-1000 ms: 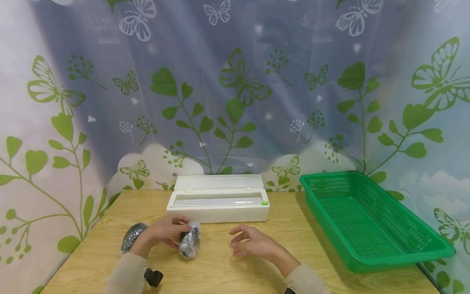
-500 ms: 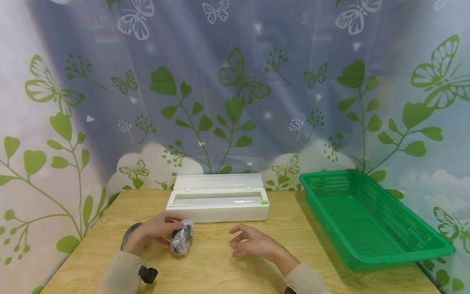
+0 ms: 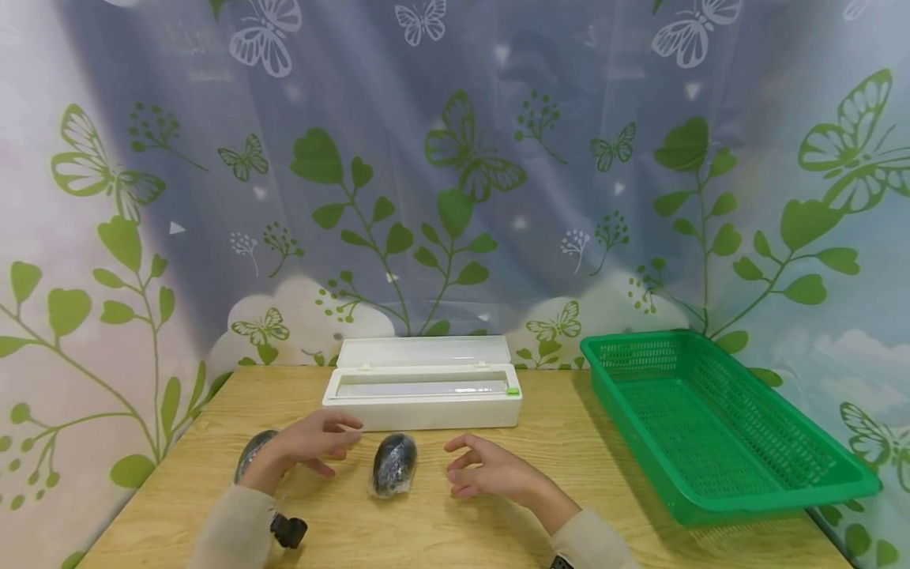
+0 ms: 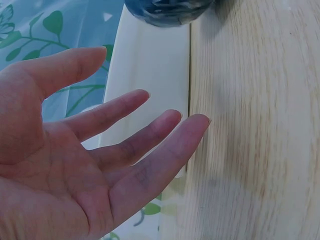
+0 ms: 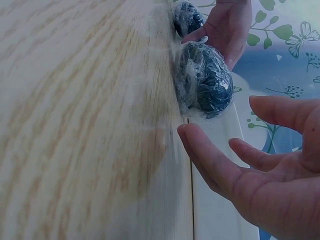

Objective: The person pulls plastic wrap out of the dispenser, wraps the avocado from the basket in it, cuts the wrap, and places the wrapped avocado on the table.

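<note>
A dark computer mouse (image 3: 394, 465) wrapped in clear plastic film lies on the table between the two hands. To its left the left hand (image 3: 316, 442) hovers with fingers spread and nothing in them. The left wrist view shows its bare palm, with the wrapped mouse's end at the top edge. On the other side the right hand (image 3: 490, 472) is held with loosely bent fingers, also holding nothing. Seen from the right wrist, the film (image 5: 192, 85) is crinkled around the mouse, just beyond the fingertips. A second wrapped dark object (image 3: 254, 452) lies partly hidden behind the left wrist.
Behind the hands stands a white film dispenser box (image 3: 423, 412), its lid (image 3: 423, 352) raised and a green slider (image 3: 513, 391) at its right end. A green perforated basket (image 3: 768, 506) occupies the right side of the wooden table (image 3: 441, 537). A patterned curtain hangs behind.
The left hand first shifted left holding the wrapped mouse, then let go of it. The mouse now sits farther right, dark rounded side up. The right hand has stayed put.
</note>
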`<state>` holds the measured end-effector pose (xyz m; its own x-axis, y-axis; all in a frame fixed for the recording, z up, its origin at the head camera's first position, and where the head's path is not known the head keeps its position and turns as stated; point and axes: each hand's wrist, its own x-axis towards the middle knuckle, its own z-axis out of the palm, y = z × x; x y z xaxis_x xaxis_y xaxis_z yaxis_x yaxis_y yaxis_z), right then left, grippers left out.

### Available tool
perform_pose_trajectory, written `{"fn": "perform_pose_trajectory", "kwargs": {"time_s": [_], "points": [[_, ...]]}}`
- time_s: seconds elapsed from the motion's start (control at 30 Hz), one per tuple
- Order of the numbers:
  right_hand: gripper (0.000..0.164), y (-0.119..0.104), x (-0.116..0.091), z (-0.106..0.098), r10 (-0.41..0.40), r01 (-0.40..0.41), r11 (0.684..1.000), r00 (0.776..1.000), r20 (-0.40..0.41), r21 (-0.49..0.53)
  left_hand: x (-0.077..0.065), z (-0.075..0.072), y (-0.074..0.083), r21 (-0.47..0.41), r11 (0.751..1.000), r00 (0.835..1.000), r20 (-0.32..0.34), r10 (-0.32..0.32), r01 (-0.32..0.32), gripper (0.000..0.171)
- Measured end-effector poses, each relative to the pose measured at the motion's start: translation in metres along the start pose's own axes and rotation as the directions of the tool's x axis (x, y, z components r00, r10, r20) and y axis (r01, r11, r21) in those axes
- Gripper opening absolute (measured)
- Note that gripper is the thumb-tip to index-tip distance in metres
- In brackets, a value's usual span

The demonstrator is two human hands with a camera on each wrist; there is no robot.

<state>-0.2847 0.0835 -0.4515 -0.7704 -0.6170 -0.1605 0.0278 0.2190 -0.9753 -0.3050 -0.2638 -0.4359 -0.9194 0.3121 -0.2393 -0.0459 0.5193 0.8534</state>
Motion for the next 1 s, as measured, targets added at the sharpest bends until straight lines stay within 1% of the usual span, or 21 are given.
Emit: {"fn": "perform_pose_trajectory", "kwargs": {"time_s": [0.17,0.33,0.47,0.77,0.83,1.0], "points": [[0.053,0.0008,0.0007,-0.0005,0.002,-0.002,1.000,1.000,0.003,-0.004,-0.0003,0.0009,0.0019,0.012,1.000,1.000,-0.019,-0.009,0.010,0.052],[0.054,0.0017,0.0009,-0.0009,0.004,-0.004,1.000,1.000,0.007,-0.017,0.0023,-0.0001,0.0008,0.010,1.000,0.999,-0.030,-0.014,0.015,0.050],[0.054,0.0018,0.0003,-0.0007,0.011,-0.010,1.000,1.000,0.002,-0.023,0.0025,-0.0021,0.0004,-0.003,1.000,1.000,-0.021,-0.005,0.005,0.050],[0.053,0.0000,-0.0012,-0.0006,0.002,-0.002,1.000,1.000,0.005,-0.024,-0.0016,-0.0040,0.0026,-0.048,0.999,1.000,0.025,0.015,-0.014,0.054],[0.053,0.0000,-0.0011,-0.0007,0.002,-0.002,1.000,1.000,0.005,-0.025,-0.0018,-0.0045,0.0027,-0.052,0.998,0.999,0.027,0.020,-0.018,0.054],[0.051,0.0015,-0.0001,-0.0011,0.005,-0.005,0.999,1.000,-0.004,-0.048,-0.0028,-0.0060,0.0052,-0.028,0.999,0.999,0.014,0.034,-0.033,0.054]]}}
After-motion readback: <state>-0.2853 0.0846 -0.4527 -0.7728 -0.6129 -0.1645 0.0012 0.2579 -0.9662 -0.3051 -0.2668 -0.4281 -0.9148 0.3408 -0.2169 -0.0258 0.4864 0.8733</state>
